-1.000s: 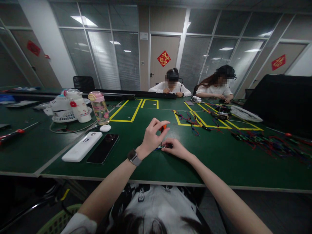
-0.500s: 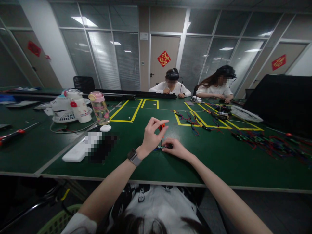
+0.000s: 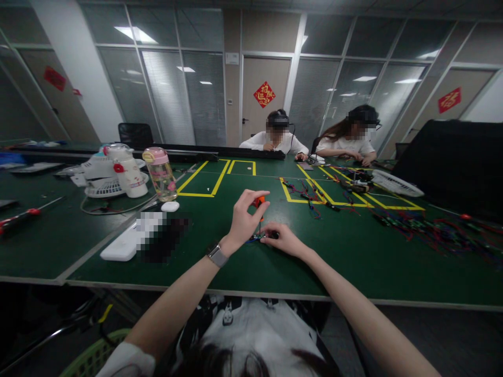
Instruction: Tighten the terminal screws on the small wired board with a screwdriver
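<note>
My left hand (image 3: 244, 220) is raised a little above the green table (image 3: 220, 251), its thumb and fingers pinched on the orange handle of a small screwdriver (image 3: 259, 203) that stands upright. My right hand (image 3: 283, 238) rests on the table just to the right, its fingers curled down on a small dark part with coloured wires (image 3: 260, 237). The screwdriver's tip points down at that part. A watch sits on my left wrist.
A white power bank (image 3: 121, 245), a white fan (image 3: 100, 178), a white bottle (image 3: 129, 175) and a pink-lidded bottle (image 3: 160, 174) stand at the left. Coloured wire bundles (image 3: 428, 228) lie at the right. Yellow tape boxes mark the table. Two people sit opposite.
My left hand has shifted slightly and turned its fingers on the orange handle. My right hand stays on the small part. A hand of the person opposite has moved right.
</note>
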{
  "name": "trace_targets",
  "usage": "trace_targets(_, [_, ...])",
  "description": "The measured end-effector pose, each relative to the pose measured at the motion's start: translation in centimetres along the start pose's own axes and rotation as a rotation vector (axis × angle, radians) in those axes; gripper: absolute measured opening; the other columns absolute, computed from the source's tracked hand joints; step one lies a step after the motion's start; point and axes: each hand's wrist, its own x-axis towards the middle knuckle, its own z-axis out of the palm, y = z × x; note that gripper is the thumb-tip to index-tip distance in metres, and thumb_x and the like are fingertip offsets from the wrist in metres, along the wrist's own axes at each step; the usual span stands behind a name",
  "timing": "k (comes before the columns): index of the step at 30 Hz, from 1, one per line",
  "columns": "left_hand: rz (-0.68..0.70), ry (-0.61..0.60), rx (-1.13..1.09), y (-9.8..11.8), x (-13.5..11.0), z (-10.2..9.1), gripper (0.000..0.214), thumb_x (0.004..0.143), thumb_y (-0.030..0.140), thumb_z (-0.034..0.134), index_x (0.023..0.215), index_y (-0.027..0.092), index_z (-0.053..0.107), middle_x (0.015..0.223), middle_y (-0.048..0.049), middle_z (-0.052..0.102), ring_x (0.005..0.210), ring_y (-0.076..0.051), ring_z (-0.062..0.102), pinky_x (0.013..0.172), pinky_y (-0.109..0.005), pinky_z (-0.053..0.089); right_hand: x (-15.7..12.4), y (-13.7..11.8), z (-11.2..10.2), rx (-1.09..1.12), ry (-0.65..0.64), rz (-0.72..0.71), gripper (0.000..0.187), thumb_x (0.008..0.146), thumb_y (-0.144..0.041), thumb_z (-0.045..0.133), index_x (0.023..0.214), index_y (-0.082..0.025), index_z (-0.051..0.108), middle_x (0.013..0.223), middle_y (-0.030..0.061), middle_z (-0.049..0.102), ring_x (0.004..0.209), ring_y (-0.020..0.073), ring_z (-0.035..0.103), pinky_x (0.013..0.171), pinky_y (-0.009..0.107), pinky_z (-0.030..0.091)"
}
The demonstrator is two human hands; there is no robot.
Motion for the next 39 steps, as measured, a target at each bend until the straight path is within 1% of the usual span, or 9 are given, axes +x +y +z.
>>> trace_targets(7, [-0.026, -0.107, -0.079, -0.02, -0.03, -0.01, 0.035, 0.100, 0.019, 0.040, 0.131, 0.026, 0.054, 0.113, -0.0055, 0.061, 0.100, -0.016, 0.060, 0.086, -0.030, 0.049, 0.04, -0.20, -0.15, -0.012, -0.013, -0.004, 0.017, 0.078, -0.021, 0.071, 0.095, -0.018, 0.075, 0.075, 0.0013, 0.059, 0.068, 0.0142, 0.054, 0.065, 0.026, 0.042])
trace_targets(14, [0.031, -0.020, 0.035, 0.11, 0.04, -0.01, 0.021, 0.090, 0.023, 0.061, 0.111, 0.022, 0.066, 0.096, -0.0030, 0.058, 0.084, -0.014, 0.058, 0.074, -0.025, 0.050, 0.01, -0.20, -0.14, -0.028, -0.009, -0.004, 0.017, 0.078, -0.021, 0.071, 0.094, -0.018, 0.075, 0.075, 0.0014, 0.059, 0.069, 0.0145, 0.054, 0.065, 0.026, 0.042])
trace_targets(20, [0.031, -0.079, -0.012, 0.21, 0.04, -0.06, 0.033, 0.100, 0.019, 0.039, 0.127, 0.024, 0.057, 0.115, -0.0065, 0.060, 0.107, -0.017, 0.057, 0.093, -0.033, 0.047, 0.08, -0.21, -0.17, -0.024, -0.019, -0.001, 0.017, 0.076, -0.019, 0.072, 0.094, -0.018, 0.075, 0.076, 0.0016, 0.059, 0.070, 0.0146, 0.054, 0.067, 0.027, 0.043])
trace_targets(23, [0.026, -0.083, -0.031, 0.09, 0.00, 0.07, 0.032, 0.098, 0.020, 0.043, 0.127, 0.024, 0.056, 0.111, -0.0059, 0.062, 0.099, -0.016, 0.060, 0.086, -0.030, 0.049, 0.11, -0.17, -0.18, -0.033, -0.022, 0.001, 0.019, 0.076, -0.018, 0.072, 0.095, -0.018, 0.075, 0.076, 0.0014, 0.059, 0.069, 0.0147, 0.054, 0.067, 0.027, 0.042])
trace_targets(28, [0.049, 0.030, 0.067, 0.00, -0.05, 0.10, 0.017, 0.090, 0.025, 0.061, 0.106, 0.023, 0.067, 0.093, -0.0024, 0.056, 0.082, -0.014, 0.057, 0.073, -0.025, 0.049, 0.10, -0.05, -0.13, -0.025, -0.020, 0.009, 0.020, 0.076, -0.020, 0.073, 0.095, -0.017, 0.074, 0.076, 0.0011, 0.059, 0.069, 0.0146, 0.054, 0.066, 0.027, 0.042])
trace_targets(30, [0.047, 0.023, 0.088, 0.06, -0.05, 0.03, 0.020, 0.094, 0.026, 0.055, 0.110, 0.023, 0.066, 0.095, -0.0032, 0.056, 0.084, -0.014, 0.057, 0.075, -0.026, 0.049, 0.10, 0.06, -0.08, -0.017, -0.016, 0.015, 0.021, 0.076, -0.021, 0.073, 0.096, -0.017, 0.074, 0.076, 0.0014, 0.059, 0.070, 0.0149, 0.054, 0.067, 0.027, 0.042])
trace_targets(34, [0.054, -0.054, 0.030, 0.08, -0.09, 0.04, 0.033, 0.100, 0.021, 0.038, 0.127, 0.024, 0.057, 0.114, -0.0070, 0.060, 0.104, -0.018, 0.058, 0.091, -0.033, 0.048, 0.13, 0.27, -0.02, -0.005, -0.015, 0.022, 0.020, 0.075, -0.020, 0.072, 0.094, -0.016, 0.073, 0.077, 0.0018, 0.060, 0.070, 0.0151, 0.055, 0.068, 0.027, 0.043])
trace_targets(36, [0.049, -0.068, -0.013, -0.02, -0.15, 0.16, 0.034, 0.100, 0.021, 0.039, 0.130, 0.024, 0.054, 0.117, -0.0070, 0.061, 0.102, -0.017, 0.060, 0.090, -0.032, 0.049, 0.13, 0.32, -0.02, -0.002, -0.016, 0.020, 0.018, 0.075, -0.021, 0.072, 0.093, -0.016, 0.073, 0.077, 0.0017, 0.060, 0.070, 0.0149, 0.055, 0.068, 0.027, 0.043])
trace_targets(39, [0.044, -0.024, 0.008, -0.14, -0.25, 0.30, 0.031, 0.095, 0.022, 0.051, 0.126, 0.024, 0.057, 0.104, -0.0045, 0.062, 0.089, -0.015, 0.060, 0.078, -0.028, 0.051, 0.10, 0.32, -0.05, -0.003, -0.014, 0.010, 0.017, 0.076, -0.022, 0.072, 0.092, -0.017, 0.073, 0.076, 0.0011, 0.059, 0.069, 0.0143, 0.054, 0.067, 0.027, 0.043])
